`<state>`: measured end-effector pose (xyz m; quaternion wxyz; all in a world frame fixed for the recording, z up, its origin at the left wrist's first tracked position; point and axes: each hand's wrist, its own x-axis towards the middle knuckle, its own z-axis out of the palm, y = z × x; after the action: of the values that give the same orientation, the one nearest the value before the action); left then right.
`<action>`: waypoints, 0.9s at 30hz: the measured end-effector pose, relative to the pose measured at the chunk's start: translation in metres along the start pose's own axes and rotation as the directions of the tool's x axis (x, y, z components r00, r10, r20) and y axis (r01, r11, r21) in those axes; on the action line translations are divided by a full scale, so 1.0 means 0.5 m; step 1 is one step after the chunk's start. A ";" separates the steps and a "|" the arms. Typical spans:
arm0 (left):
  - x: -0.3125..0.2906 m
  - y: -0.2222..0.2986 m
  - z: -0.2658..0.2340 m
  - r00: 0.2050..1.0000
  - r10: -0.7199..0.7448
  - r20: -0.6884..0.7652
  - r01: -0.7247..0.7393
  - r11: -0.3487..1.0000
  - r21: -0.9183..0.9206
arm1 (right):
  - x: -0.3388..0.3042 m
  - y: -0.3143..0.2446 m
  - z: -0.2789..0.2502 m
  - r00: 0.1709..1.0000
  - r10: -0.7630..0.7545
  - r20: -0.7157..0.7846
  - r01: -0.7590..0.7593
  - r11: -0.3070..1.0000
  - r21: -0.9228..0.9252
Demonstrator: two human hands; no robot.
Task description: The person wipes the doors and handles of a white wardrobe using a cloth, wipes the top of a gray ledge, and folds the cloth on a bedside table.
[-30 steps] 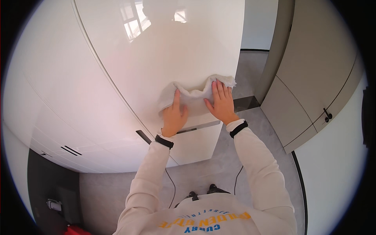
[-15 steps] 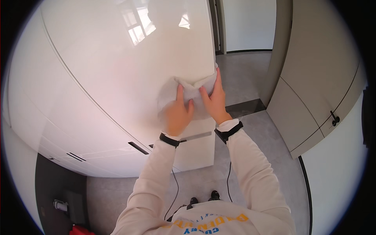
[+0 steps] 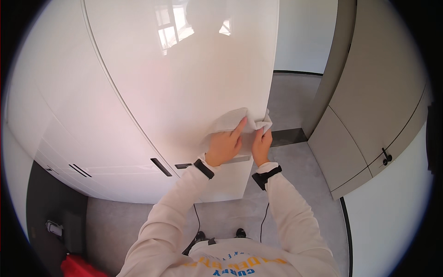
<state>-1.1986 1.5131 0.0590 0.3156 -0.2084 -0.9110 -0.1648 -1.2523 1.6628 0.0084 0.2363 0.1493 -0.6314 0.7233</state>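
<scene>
A light grey-white cloth (image 3: 229,121) lies against the glossy white cabinet door (image 3: 184,87), close to its right edge. My left hand (image 3: 223,147) holds the cloth against the door, its index finger extended up along the fabric. At the right edge, my right hand (image 3: 261,147) grips the bunched corner of the cloth between thumb and fingers. Both hands are close together, and part of the cloth is hidden behind them. Each wrist wears a black band.
Dark recessed handles (image 3: 161,167) sit low on the white cabinet. A grey door (image 3: 355,138) with a black lever handle (image 3: 386,157) stands at the right. Thin black cables (image 3: 264,222) hang near my body. Something red (image 3: 80,267) lies at the lower left.
Both hands have moved down the door with the cloth. My right hand has drawn in closer to my left, and the cloth is more bunched. The view has shifted somewhat.
</scene>
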 end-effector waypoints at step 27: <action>-0.170 -0.265 -0.259 0.919 -0.040 -0.391 0.046 0.999 0.007 | -0.018 -0.184 0.365 0.721 -0.585 0.371 0.655 0.402 -0.640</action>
<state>-1.1364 1.3202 0.0784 0.4889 -0.1488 -0.8353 -0.2027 -1.2110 1.4903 0.1099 0.4985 0.2956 -0.7734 0.2568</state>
